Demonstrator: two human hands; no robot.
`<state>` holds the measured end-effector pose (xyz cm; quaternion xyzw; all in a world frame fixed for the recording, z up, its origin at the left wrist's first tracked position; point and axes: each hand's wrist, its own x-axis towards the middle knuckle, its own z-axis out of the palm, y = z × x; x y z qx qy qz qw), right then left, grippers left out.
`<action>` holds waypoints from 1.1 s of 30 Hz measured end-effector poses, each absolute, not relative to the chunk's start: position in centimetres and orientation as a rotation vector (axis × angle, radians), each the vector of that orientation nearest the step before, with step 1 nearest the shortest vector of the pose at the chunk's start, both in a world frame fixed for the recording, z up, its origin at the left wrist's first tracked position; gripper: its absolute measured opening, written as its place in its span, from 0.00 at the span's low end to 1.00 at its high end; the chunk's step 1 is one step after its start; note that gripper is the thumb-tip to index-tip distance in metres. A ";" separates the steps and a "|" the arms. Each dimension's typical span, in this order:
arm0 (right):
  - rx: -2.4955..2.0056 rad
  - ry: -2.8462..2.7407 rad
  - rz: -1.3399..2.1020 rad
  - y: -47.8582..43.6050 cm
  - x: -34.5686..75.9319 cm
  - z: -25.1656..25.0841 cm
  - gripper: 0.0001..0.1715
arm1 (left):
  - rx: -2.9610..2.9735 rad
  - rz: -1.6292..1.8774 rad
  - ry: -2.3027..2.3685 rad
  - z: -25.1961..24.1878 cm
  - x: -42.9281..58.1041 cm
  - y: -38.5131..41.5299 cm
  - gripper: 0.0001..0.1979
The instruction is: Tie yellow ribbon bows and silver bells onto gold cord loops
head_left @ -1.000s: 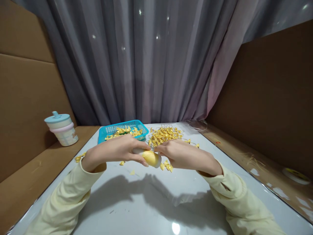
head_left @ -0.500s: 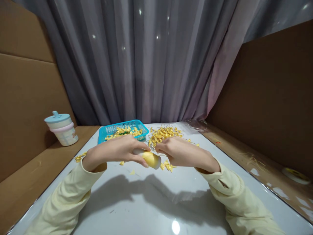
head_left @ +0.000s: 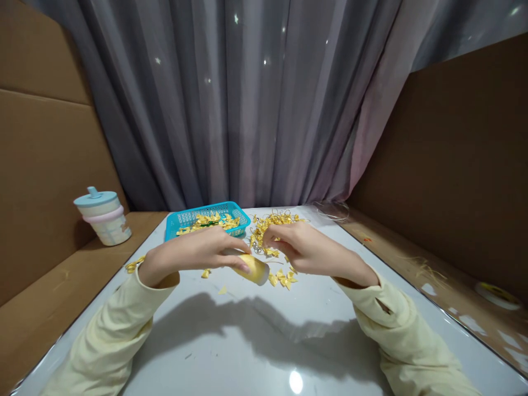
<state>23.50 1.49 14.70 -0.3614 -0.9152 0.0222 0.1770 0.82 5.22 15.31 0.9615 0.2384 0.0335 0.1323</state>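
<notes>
My left hand (head_left: 218, 250) is closed around a spool of yellow thread (head_left: 254, 269), its pale end tilted down to the right above the table. Just right of it, my right hand (head_left: 303, 247) hangs with curled fingers, thumb and fingertips close together; whatever they grip is hidden. A thin strand shows between the spool and my right hand. Beneath and behind my right hand lies a heap of small yellow bows (head_left: 270, 223) with thin loops. Several loose yellow bows (head_left: 282, 279) rest on the table below the right hand.
Behind my left hand stands a blue plastic basket (head_left: 173, 223) with yellow bows in it. Yellow-handled scissors (head_left: 134, 264) lie by my left wrist. A lidded cup (head_left: 108, 223) stands at left, a tape roll (head_left: 499, 295) at right. Cardboard walls and a grey curtain (head_left: 256, 110) enclose the white table (head_left: 231, 363).
My right hand has shifted slightly right, away from the spool, and its fingers have loosened from a tight fist. The spool has turned and moved a little left in my left hand.
</notes>
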 end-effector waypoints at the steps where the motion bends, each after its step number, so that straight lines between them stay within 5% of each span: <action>1: -0.996 -2.557 0.118 1.5 23.5 14.8 0.15 | 2.796 0.094 0.693 15.2 0.8 5.3 0.20; 14: -0.738 -2.233 0.967 2.1 24.3 16.1 0.08 | 2.762 0.242 0.845 15.0 1.0 5.9 0.25; 33: -0.598 -1.519 1.747 7.0 25.3 13.3 0.05 | 2.663 0.241 0.841 15.3 1.2 5.5 0.21</action>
